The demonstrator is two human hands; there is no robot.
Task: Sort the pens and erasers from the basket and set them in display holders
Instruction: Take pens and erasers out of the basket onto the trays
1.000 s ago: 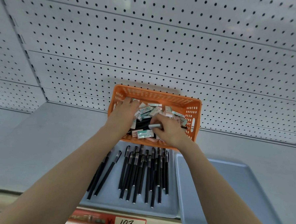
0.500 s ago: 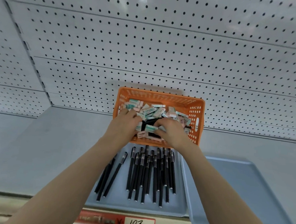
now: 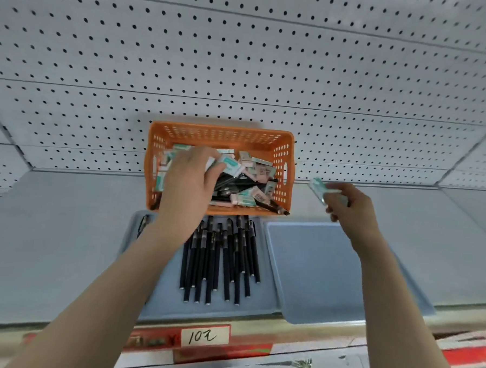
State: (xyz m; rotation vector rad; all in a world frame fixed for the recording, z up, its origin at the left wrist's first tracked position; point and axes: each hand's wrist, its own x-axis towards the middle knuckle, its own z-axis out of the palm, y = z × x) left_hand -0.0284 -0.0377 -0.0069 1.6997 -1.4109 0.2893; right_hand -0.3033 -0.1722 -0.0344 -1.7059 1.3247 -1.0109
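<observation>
Erasers [image 3: 261,168] were mid-sort: right hand [image 3: 347,209] pinched one eraser [image 3: 319,187] right of the basket [image 3: 222,135], left hand [image 3: 188,183] gripped another eraser [image 3: 230,164] inside it, and the next move likely needed a gentle lowering into the bare tray [image 3: 316,272] before the basket.

A white paper price tag [image 3: 205,335] on the red plastic strip [image 3: 241,350] along the shelf's front edge bears a handwritten "10" followed by a character that looks like 元. Just left of the tag, a printed "¥" stands on the same strip. The paper-sleeved erasers [image 3: 261,170] in the orange perforated plastic basket [image 3: 222,130] carry print too small to read.
</observation>
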